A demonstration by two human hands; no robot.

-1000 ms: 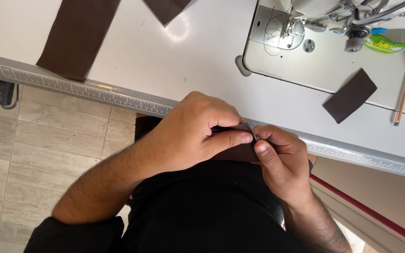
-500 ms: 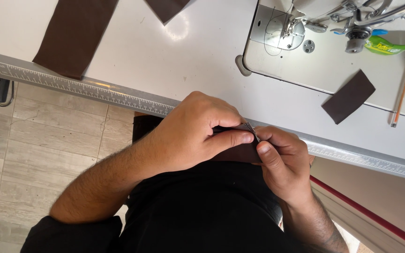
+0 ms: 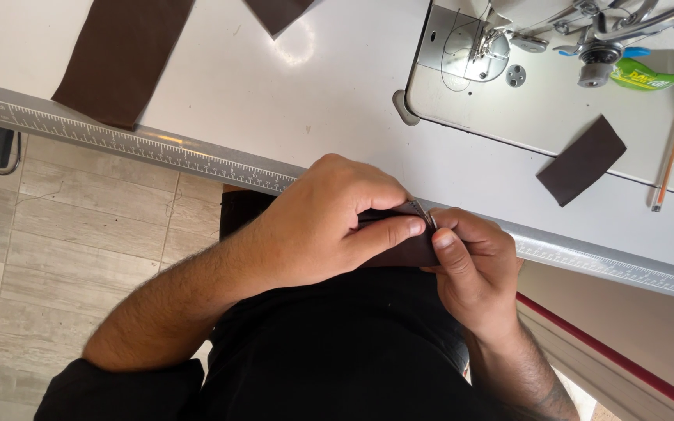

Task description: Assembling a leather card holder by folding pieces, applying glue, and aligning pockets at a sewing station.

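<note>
Brown piece [image 3: 399, 248]: a small dark-brown strip of fabric or leather, held at the near edge of the tabletop [image 3: 337, 117], above the person's lap; mostly hidden by the fingers.
Left hand [image 3: 325, 226]: curled over the piece from above, thumb laid along its lower edge; grip pressed together on it.
Right hand [image 3: 473, 269]: thumb and forefinger pinching the piece's right end, where a thin pale edge shows — possibly a fold or a bit of metal, too small to be told.
Change: next to none noted over the last second; both hands are kept in the same pinch, thumbs shifted only slightly. Fine work on the edge is judged to be going on.
Ruler strip [image 3: 157, 148]: set along the tabletop's edge, just beyond the hands.
Nearby: a loose brown rectangle [image 3: 581, 160], a pencil [image 3: 671, 152], a large brown panel [image 3: 122, 58], the sewing machine [image 3: 509, 47].
</note>
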